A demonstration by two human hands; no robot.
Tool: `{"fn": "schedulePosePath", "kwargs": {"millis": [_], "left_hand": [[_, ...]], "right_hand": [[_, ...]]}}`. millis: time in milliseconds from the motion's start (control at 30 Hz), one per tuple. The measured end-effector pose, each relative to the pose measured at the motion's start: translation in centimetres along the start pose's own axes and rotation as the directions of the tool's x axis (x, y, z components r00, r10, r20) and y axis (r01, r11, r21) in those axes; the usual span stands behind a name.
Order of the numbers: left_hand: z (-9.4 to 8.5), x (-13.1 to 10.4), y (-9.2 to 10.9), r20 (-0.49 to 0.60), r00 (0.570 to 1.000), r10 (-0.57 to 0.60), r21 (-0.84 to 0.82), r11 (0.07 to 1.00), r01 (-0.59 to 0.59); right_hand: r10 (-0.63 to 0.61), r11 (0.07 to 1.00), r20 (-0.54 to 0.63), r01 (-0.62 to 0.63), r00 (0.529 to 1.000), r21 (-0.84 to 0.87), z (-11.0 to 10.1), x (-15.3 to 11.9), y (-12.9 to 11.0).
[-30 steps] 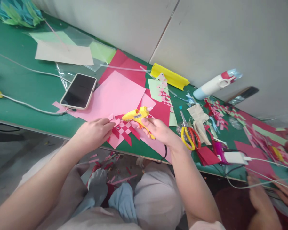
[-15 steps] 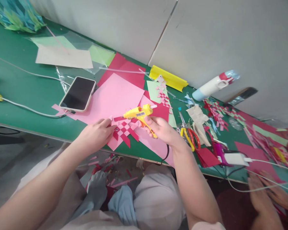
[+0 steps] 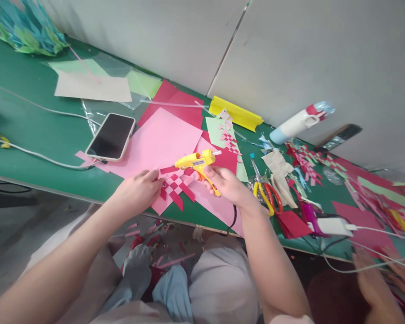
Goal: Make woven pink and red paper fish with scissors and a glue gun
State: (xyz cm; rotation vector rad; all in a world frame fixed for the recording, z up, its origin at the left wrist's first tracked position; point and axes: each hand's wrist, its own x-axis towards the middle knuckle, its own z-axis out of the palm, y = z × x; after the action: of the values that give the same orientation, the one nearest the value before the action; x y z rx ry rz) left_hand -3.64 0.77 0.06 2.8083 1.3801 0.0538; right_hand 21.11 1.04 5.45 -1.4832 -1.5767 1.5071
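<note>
A yellow hot glue gun (image 3: 197,163) is gripped in my right hand (image 3: 224,182), its nozzle pointing left and a clear glue stick jutting from the back. Beneath it lies a woven paper fish (image 3: 174,185) in pink and red checks, with a small eye on its left end. My left hand (image 3: 145,188) has its fingers pinched together at the fish's left end, by the nozzle. Those fingertips hold the fish's edge; exactly which strip is partly hidden. Pink paper sheets (image 3: 168,132) spread under and behind the fish.
A phone (image 3: 111,136) with a white cable lies to the left. Scissors (image 3: 263,191), a bottle (image 3: 297,121), a power bank (image 3: 334,226) and paper scraps sit on the right. Further woven fish rest on a green sheet (image 3: 214,128). A co-worker's hands (image 3: 371,270) show at lower right.
The whole view has shifted slightly, with the table sitting a little lower. Both hands, the glue gun and the fish keep nearly the same positions relative to one another.
</note>
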Motion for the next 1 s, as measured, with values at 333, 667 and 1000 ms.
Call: {"fn": "schedulePosePath", "kwargs": {"millis": [333,667,1000], "left_hand": [[0.0,-0.1,-0.1,-0.006,0.999,-0.039,-0.058,0.998,0.039],[-0.3,0.2,0.8,-0.032,0.999,0.013,0.058,0.998,-0.011],[0.4,0.0,0.8,-0.072,0.997,-0.032,0.028,0.999,0.034]], "right_hand": [[-0.075,0.986,-0.273,0.031,0.959,-0.163,-2.1,-1.9,1.5],[-0.205,0.765,-0.609,-0.263,0.766,-0.588,-5.5,-7.1,3.7],[-0.24,0.385,-0.567,-0.459,0.788,-0.801,-3.7,-7.4,7.4]]}}
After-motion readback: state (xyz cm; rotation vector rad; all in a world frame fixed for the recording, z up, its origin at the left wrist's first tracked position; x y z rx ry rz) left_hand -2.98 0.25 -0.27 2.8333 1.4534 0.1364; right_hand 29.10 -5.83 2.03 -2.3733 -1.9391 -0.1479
